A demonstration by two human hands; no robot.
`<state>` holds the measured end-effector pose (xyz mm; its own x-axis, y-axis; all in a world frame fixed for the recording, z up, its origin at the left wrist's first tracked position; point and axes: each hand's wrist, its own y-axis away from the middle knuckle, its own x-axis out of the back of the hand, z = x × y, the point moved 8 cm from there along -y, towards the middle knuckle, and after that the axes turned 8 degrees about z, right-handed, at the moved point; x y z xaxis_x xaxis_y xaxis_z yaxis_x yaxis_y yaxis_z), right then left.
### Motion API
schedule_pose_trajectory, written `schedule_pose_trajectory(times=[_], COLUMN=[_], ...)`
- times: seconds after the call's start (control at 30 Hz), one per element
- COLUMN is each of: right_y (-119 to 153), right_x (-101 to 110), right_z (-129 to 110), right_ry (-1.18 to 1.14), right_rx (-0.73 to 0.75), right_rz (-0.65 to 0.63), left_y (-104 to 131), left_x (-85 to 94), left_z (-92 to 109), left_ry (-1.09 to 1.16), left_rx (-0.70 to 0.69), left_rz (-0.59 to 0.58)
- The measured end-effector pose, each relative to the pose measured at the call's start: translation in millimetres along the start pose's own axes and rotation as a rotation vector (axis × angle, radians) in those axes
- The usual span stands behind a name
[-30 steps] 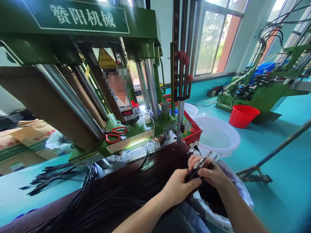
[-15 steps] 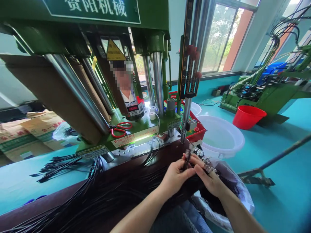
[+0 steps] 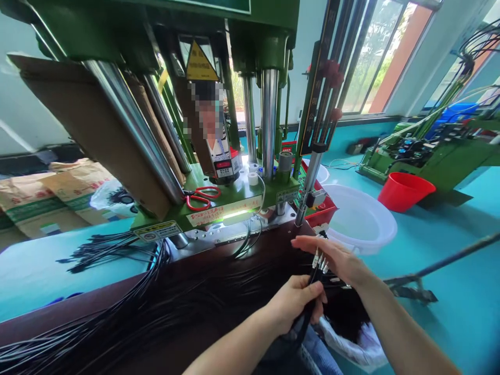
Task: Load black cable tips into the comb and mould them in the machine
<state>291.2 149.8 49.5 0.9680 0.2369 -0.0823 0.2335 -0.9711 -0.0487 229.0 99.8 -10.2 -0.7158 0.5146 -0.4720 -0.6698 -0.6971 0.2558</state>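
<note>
Green press (image 3: pixel 271 39), the landmark, with bright steel columns and a lit strip at its lower front; second green machine (image 3: pixel 433 169), well apart from the press on its right, on the blue-green floor; dark red-brown tabletop (image 3: pixel 279 240), directly in front of the press; mass of loose black cables (image 3: pixel 175 312), spread over the tabletop before the press, from its left front towards its right; brown cardboard sheet (image 3: pixel 97 130), slanting beside the press's left front column; round white basin (image 3: pixel 361 221), on the floor right of the press; red bucket (image 3: pixel 406 191), farther right of the press, near the second machine; right hand (image 3: pixel 344 260), beyond the press's right front corner, its fingers stretched out straight, its grip wide, its palm over the upper ends of the held cables, contact with them not possible to tell; left hand (image 3: pixel 299 302), in front of the press's right end, its grip narrow, closed around a bundle; bundle of black cables (image 3: pixel 307 325), before the press's right end, upper part upright between the hands; red-handled scissors (image 3: pixel 203 198), lying on the press's bed, left of its middle; silver metal connectors (image 3: pixel 321 262), several, at the bundle's upper ends, right of the press's front.
</note>
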Motion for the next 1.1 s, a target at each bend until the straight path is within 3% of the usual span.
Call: schedule_pose_trajectory(times=[0.13,0.23,0.4,0.57,0.63,0.73,0.87,1.0,1.1], right_y=[-4,-4,-5,-24,-48,-91,-125,-127,-108], right_x=[-15,-23,-38,-51,-51,-46,-55,-60,-55], right_z=[-1,10,20,31,35,45,78,80,67], right_ry=[0.470,0.513,0.565,0.507,0.672,1.069,1.286,1.386,1.317], right_rx=[-0.055,-0.104,0.034,-0.072,0.017,0.226,0.255,0.192,0.089], right_rz=[-0.119,-0.181,-0.345,-0.452,-0.389,-0.184,-0.182,-0.218,-0.325], left_y=[-3,-7,-9,-5,-1,8,13,11,10], left_x=[7.2,13.5,18.9,43.1,58.7,82.9,99.1,99.5,97.9], left_z=[1,-1,-5,-1,3,9,9,8,9], left_ry=[0.068,0.138,0.154,0.072,0.081,0.131,0.161,0.161,0.172], left_rx=[-0.030,-0.044,-0.129,-0.168,-0.149,-0.165,-0.162,-0.188,-0.203], left_rz=[0.110,0.165,0.196,0.372,0.452,0.575,0.647,0.622,0.604])
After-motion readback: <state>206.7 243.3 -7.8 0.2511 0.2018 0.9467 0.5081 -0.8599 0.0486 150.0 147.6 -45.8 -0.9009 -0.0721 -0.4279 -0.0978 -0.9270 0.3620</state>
